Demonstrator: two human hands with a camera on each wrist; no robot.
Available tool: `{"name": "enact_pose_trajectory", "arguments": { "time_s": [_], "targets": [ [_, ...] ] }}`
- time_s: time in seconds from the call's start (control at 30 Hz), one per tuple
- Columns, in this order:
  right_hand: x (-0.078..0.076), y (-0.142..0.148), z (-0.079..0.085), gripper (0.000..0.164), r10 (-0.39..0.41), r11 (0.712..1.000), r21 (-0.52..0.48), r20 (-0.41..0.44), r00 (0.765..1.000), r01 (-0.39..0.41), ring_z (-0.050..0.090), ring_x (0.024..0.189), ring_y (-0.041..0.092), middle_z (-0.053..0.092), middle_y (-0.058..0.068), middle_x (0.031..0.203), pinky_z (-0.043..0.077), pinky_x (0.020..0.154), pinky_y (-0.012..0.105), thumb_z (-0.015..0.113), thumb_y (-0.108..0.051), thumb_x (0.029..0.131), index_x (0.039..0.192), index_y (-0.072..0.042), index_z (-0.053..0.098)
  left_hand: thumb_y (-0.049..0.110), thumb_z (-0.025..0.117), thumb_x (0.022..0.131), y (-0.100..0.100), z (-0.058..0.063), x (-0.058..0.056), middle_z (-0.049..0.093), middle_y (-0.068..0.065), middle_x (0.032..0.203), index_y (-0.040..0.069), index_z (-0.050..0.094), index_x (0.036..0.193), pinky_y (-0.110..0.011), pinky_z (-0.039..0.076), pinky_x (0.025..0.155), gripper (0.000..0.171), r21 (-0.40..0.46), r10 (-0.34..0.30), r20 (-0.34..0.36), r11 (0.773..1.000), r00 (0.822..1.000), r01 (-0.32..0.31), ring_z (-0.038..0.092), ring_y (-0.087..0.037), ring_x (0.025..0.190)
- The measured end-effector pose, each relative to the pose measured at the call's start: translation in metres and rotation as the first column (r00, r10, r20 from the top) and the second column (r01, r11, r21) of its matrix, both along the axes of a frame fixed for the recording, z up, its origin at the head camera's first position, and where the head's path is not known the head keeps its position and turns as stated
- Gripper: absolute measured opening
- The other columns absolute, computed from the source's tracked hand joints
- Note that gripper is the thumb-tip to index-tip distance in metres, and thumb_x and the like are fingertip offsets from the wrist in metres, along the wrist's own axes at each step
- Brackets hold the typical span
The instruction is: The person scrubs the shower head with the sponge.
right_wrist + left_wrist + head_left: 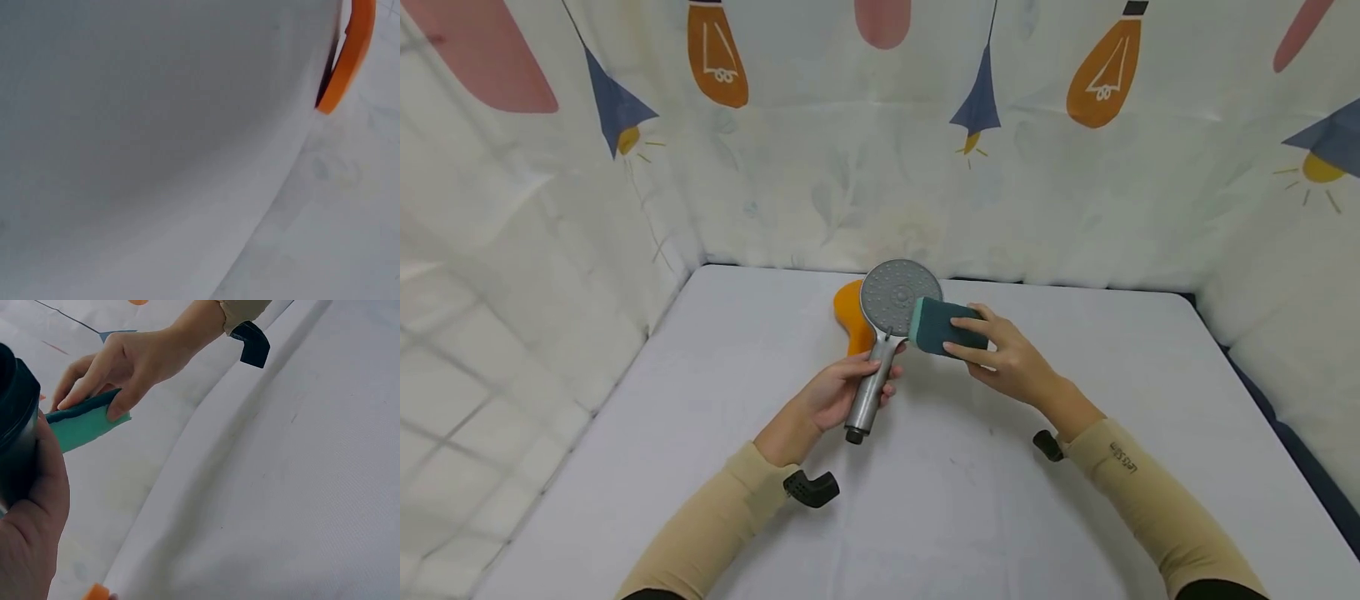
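Observation:
My left hand (842,387) grips the grey handle of a handheld shower head (901,293), its round nozzle face turned up toward the head camera. A two-tone sponge (951,327), dark teal with a light green layer, is pinched between the thumb and fingers of my right hand (1011,358). In the head view the sponge's left end overlaps the lower right rim of the shower head; contact is hard to judge. Both the right hand (140,359) and sponge (90,427) appear in the left wrist view, beside the dark handle end (15,425).
Behind the shower head sits an orange object (850,312), partly hidden; its kind cannot be told. Its orange edge (350,59) also enters the right wrist view. A white-covered table (1000,517) lies beneath, with a patterned curtain (850,183) along its far side.

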State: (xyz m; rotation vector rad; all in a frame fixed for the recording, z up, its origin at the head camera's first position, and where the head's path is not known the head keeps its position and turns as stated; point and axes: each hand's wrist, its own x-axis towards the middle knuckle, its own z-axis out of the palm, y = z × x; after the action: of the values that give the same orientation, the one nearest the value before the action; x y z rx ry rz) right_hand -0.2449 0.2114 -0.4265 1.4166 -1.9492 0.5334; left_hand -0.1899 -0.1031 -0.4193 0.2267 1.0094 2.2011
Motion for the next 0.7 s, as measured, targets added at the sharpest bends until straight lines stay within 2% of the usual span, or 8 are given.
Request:
{"name": "enact_pose_trajectory", "arguments": {
  "time_s": [0.07,0.2,0.23,0.37,0.47,0.53,0.6,0.7],
  "targets": [
    [-0.001,0.003,0.0,0.032,-0.009,0.999,-0.031,0.022,1.0,0.009,0.052,0.123,0.055,0.059,0.025,0.133,0.051,0.087,0.064,0.067,0.001,0.094,0.123,-0.009,0.074,0.008,0.031,0.11,0.0,0.0,0.001,0.061,-0.008,0.107,-0.003,0.023,0.157,-0.026,0.056,0.08,0.049,0.005,-0.005,0.0,1.0,1.0,0.005,0.06,-0.018,0.081],
    [0.0,0.007,-0.003,0.052,-0.039,0.993,-0.111,0.097,0.994,0.05,0.052,0.121,0.059,0.058,0.029,0.131,0.052,0.087,0.064,0.081,0.019,0.069,0.116,-0.002,0.076,0.006,0.029,0.11,-0.001,-0.002,0.003,0.06,-0.008,0.105,-0.003,0.022,0.157,-0.026,0.055,0.078,0.049,0.0,-0.006,0.009,1.0,1.0,0.006,0.059,-0.018,0.079],
    [0.001,0.006,-0.004,0.053,-0.037,0.993,-0.11,0.107,0.994,0.049,0.052,0.121,0.059,0.058,0.029,0.131,0.052,0.086,0.064,0.082,0.018,0.068,0.116,-0.002,0.076,0.007,0.029,0.11,-0.001,-0.002,0.003,0.06,-0.008,0.105,-0.003,0.022,0.157,-0.026,0.055,0.078,0.049,-0.005,-0.006,0.009,1.0,1.0,0.006,0.059,-0.018,0.079],
    [0.007,0.0,-0.007,0.036,-0.003,0.996,-0.088,0.131,0.991,0.015,0.05,0.125,0.057,0.057,0.027,0.135,0.052,0.091,0.063,0.077,0.003,0.086,0.121,-0.005,0.075,0.008,0.03,0.11,0.0,-0.005,0.004,0.061,-0.007,0.105,-0.004,0.021,0.156,-0.026,0.055,0.079,0.049,-0.018,-0.008,-0.002,1.0,1.0,0.008,0.059,-0.017,0.08],
    [0.006,-0.001,-0.007,0.036,-0.024,0.988,-0.147,0.159,0.987,0.048,0.051,0.126,0.055,0.057,0.027,0.135,0.051,0.094,0.06,0.077,0.006,0.085,0.12,-0.003,0.075,0.007,0.03,0.109,0.0,-0.005,0.004,0.059,-0.007,0.105,-0.004,0.022,0.156,-0.025,0.055,0.079,0.049,-0.019,-0.014,-0.008,1.0,1.0,0.014,0.059,-0.017,0.08],
    [0.003,0.001,-0.007,0.043,-0.055,0.972,-0.213,0.2,0.978,0.098,0.051,0.125,0.054,0.056,0.029,0.135,0.049,0.102,0.048,0.078,0.014,0.078,0.119,0.002,0.074,0.006,0.03,0.109,0.001,-0.005,0.004,0.057,-0.008,0.105,-0.003,0.023,0.156,-0.025,0.055,0.079,0.048,-0.024,-0.025,-0.016,0.999,1.0,0.025,0.059,-0.017,0.079],
    [-0.001,0.0,-0.005,0.05,-0.065,0.95,-0.277,0.27,0.961,0.142,0.052,0.124,0.053,0.056,0.03,0.135,0.046,0.105,0.035,0.077,0.02,0.073,0.12,0.005,0.072,0.004,0.03,0.108,0.001,-0.004,0.004,0.056,-0.008,0.105,-0.002,0.024,0.156,-0.025,0.055,0.079,0.048,-0.034,-0.037,-0.024,0.999,0.999,0.036,0.059,-0.017,0.079],
    [-0.008,-0.005,0.003,0.05,-0.039,0.927,-0.325,0.413,0.91,0.187,0.051,0.128,0.048,0.054,0.028,0.139,0.038,0.107,0.02,0.075,0.018,0.08,0.128,0.007,0.067,0.003,0.032,0.108,0.003,-0.003,0.002,0.054,-0.01,0.105,-0.002,0.025,0.155,-0.026,0.054,0.08,0.048,-0.07,-0.056,-0.049,0.996,0.997,0.053,0.06,-0.018,0.08]
  ]
}}
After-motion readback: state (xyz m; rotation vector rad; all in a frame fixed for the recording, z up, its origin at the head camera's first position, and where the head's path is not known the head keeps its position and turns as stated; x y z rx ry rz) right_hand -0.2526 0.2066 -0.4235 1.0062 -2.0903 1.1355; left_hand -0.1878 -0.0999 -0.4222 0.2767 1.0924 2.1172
